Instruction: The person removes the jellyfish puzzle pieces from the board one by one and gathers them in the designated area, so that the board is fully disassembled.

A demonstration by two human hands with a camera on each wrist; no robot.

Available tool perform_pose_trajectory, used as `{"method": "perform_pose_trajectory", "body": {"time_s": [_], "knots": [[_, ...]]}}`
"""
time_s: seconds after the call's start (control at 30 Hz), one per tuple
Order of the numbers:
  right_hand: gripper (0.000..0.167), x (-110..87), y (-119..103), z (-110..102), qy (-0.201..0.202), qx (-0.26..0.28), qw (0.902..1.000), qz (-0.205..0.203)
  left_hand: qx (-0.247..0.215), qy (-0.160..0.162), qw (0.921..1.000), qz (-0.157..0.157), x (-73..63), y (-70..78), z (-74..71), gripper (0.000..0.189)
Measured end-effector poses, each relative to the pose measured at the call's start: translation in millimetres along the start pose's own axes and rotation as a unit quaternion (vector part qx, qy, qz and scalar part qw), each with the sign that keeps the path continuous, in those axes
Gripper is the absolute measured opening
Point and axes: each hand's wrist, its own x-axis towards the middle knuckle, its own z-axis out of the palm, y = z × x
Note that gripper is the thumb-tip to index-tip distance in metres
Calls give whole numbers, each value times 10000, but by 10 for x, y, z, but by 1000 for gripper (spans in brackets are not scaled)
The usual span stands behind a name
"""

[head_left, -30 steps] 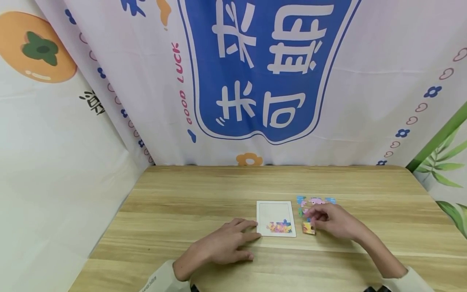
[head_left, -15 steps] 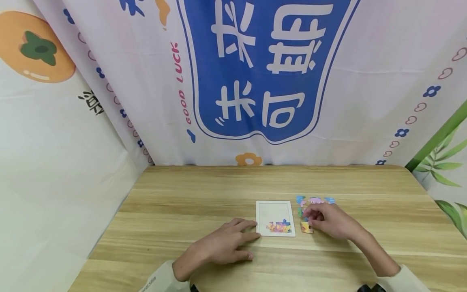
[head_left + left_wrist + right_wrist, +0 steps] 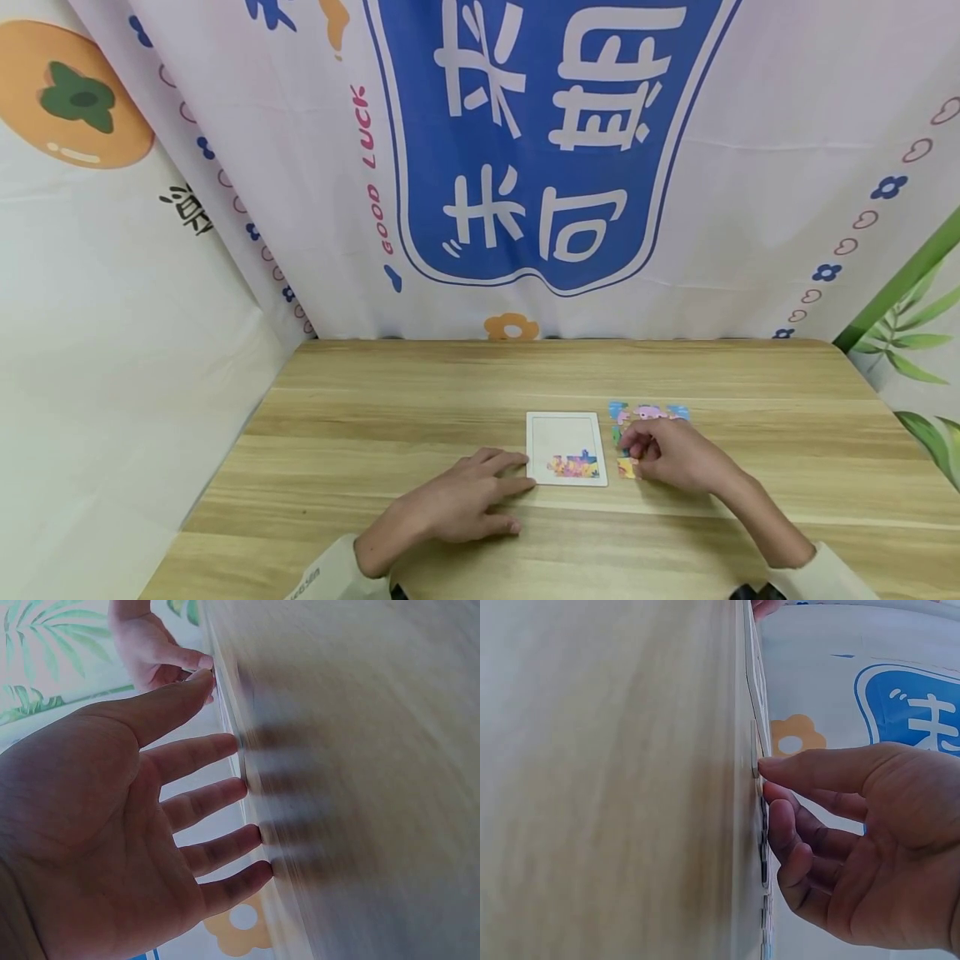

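Observation:
A white puzzle board [image 3: 562, 433] lies on the table, with a joined patch of pink, yellow and blue puzzle pieces [image 3: 576, 465] in its lower right part. My left hand [image 3: 468, 496] rests with spread fingers [image 3: 217, 847], two fingertips at the board's left edge. Right of the board, my right hand [image 3: 675, 454] holds a yellow puzzle piece [image 3: 627, 468] by its right side, low at the tabletop. In the right wrist view the thumb tip presses at that flat piece, with the index fingertip close below and the other fingers curled.
Several loose blue, pink and green puzzle pieces [image 3: 649, 411] lie beyond my right hand, which partly covers them. The wooden table [image 3: 420, 392] ends at a printed cloth [image 3: 465, 308] hanging behind it.
My right hand has shifted slightly left, and the yellow piece has turned straighter and moved a little toward the board. The left hand stays in place.

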Motion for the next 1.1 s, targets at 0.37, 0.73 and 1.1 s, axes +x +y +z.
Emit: {"method": "perform_pose_trajectory", "body": {"time_s": [0.37, 0.73, 1.1], "knots": [[20, 81, -129, 40, 139, -38, 9997, -190, 98, 46, 9999, 100, -2, -9, -6, 56], [22, 239, -237, 146, -55, 84, 9998, -147, 29, 47, 9999, 88, 0, -6, -5, 56], [20, 377, -340, 256, -201, 203, 9990, -356, 54, 67, 9999, 101, 9, -9, -4, 56]]}}
